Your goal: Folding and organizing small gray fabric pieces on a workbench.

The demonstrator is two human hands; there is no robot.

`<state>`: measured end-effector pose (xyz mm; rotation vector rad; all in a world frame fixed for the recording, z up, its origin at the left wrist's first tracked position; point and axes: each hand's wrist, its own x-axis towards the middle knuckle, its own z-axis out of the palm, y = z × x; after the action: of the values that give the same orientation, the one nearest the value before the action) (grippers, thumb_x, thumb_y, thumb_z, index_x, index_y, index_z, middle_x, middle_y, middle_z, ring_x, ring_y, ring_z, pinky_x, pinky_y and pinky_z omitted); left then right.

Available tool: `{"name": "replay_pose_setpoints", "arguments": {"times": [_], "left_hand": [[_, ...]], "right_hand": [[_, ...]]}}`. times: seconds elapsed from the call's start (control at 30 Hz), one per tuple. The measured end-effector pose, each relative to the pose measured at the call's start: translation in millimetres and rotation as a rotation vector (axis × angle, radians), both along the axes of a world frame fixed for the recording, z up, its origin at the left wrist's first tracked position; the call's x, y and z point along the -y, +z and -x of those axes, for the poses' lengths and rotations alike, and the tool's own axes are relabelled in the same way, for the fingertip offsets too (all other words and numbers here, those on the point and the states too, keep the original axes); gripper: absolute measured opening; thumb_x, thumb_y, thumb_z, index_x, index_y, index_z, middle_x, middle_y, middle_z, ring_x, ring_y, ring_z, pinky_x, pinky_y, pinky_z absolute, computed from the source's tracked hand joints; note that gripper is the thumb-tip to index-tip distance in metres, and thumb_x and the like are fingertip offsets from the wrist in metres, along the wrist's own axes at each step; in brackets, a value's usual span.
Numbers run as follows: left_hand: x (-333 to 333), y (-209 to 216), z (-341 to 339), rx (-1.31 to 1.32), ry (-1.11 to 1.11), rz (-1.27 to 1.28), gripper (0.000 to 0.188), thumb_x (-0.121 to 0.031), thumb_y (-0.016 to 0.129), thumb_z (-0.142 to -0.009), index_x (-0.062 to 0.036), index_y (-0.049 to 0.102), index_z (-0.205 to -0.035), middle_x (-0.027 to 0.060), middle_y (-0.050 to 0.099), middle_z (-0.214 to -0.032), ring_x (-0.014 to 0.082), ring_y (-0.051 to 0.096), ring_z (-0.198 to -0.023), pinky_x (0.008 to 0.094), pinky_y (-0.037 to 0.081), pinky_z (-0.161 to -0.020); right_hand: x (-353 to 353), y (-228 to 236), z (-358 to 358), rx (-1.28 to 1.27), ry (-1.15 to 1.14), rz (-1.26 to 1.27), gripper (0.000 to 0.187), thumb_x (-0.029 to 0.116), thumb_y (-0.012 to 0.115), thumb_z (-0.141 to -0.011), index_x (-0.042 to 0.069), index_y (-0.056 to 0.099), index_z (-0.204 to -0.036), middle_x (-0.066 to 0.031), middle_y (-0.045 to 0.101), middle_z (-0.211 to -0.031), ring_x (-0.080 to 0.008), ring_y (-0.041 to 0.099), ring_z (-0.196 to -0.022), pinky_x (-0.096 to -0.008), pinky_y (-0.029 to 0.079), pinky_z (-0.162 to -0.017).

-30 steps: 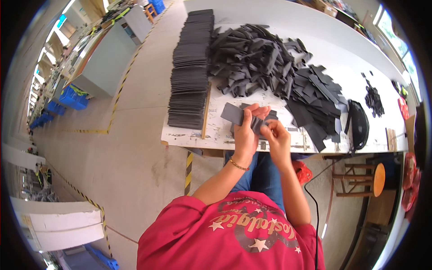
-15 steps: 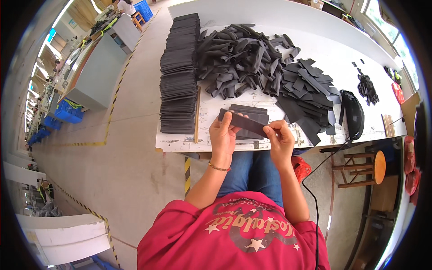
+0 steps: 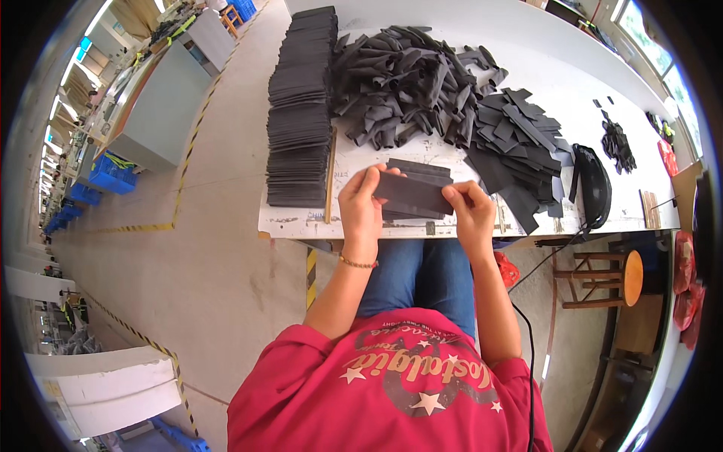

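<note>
A flat black rectangular strip (image 3: pixel 413 193), fabric or a similar sheet by its look, is stretched between my two hands above the table's near edge. My left hand (image 3: pixel 363 203) pinches its left end, thumb on top. At the other end, the thumb and fingers of my right hand (image 3: pixel 473 211) grip the lower corner. Just behind and below the strip, a small pile of similar black pieces (image 3: pixel 422 170) lies on the white table (image 3: pixel 361 222), partly covered by the strip and my hands.
A long black stack (image 3: pixel 300 113) runs along the table's left side, beside a wooden stick (image 3: pixel 331 173). Rolled black tubes (image 3: pixel 407 83) heap behind; flat black pieces (image 3: pixel 520 151) spread rightward. A black mesh-like object (image 3: pixel 592 188) with a cord sits right. A wooden stool (image 3: pixel 631 279) stands below.
The strip has turned so its broad face shows more. My left hand has shifted slightly left and both hands slightly up in the picture, still holding it.
</note>
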<state>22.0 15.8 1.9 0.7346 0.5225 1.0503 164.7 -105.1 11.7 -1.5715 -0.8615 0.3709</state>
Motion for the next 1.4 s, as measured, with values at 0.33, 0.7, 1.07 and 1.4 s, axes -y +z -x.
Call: {"name": "replay_pose_setpoints", "arguments": {"times": [0.33, 0.7, 1.07, 1.4], "left_hand": [[-6.4, -33.6, -5.6, -0.097, 0.131, 0.142, 0.024, -0.017, 0.064, -0.094, 0.0048, 0.065, -0.103, 0.0133, 0.069, -0.095, 0.0206, 0.070, -0.086, 0.0260, 0.058, -0.067], [2.7, -48.4, -11.3, -0.160, 0.130, 0.213, 0.029, -0.022, 0.063, -0.095, 0.0030, 0.061, -0.109, 0.0169, 0.068, -0.102, 0.0240, 0.069, -0.091, 0.0313, 0.058, -0.075], [23.5, -32.4, -30.8, 0.320, 0.016, 0.167, 0.031, -0.034, 0.056, -0.098, -0.0031, 0.055, -0.103, 0.0028, 0.051, -0.080, 0.0198, 0.059, -0.083, 0.0442, 0.050, -0.097], [24.5, -37.2, -33.2, 0.355, 0.054, 0.257, 0.029, -0.031, 0.046, -0.103, -0.0028, 0.052, -0.100, 0.0017, 0.045, -0.074, 0.0171, 0.054, -0.074, 0.0428, 0.050, -0.097]], "right_hand": [[2.8, -43.7, -15.0, -0.736, 0.159, -0.068, 0.043, 0.034, 0.050, -0.101, -0.005, 0.059, -0.118, -0.0123, 0.067, -0.099, -0.0181, 0.067, -0.082, -0.0290, 0.053, -0.073], [-3.0, -45.3, 3.0, -0.368, -0.009, 0.062, 0.024, 0.007, 0.067, -0.090, -0.008, 0.058, -0.107, -0.0056, 0.063, -0.077, -0.0090, 0.059, -0.059, -0.0223, 0.048, -0.053], [-3.8, -42.2, 39.8, -0.634, 0.039, -0.061, 0.014, 0.007, 0.067, -0.090, 0.000, 0.057, -0.098, -0.0035, 0.060, -0.073, -0.0113, 0.058, -0.055, -0.0247, 0.047, -0.050], [-4.6, -52.0, 35.7, -0.607, 0.038, -0.049, 0.017, 0.007, 0.068, -0.090, -0.001, 0.056, -0.098, -0.0047, 0.060, -0.074, -0.0119, 0.059, -0.056, -0.0246, 0.048, -0.049]]}}
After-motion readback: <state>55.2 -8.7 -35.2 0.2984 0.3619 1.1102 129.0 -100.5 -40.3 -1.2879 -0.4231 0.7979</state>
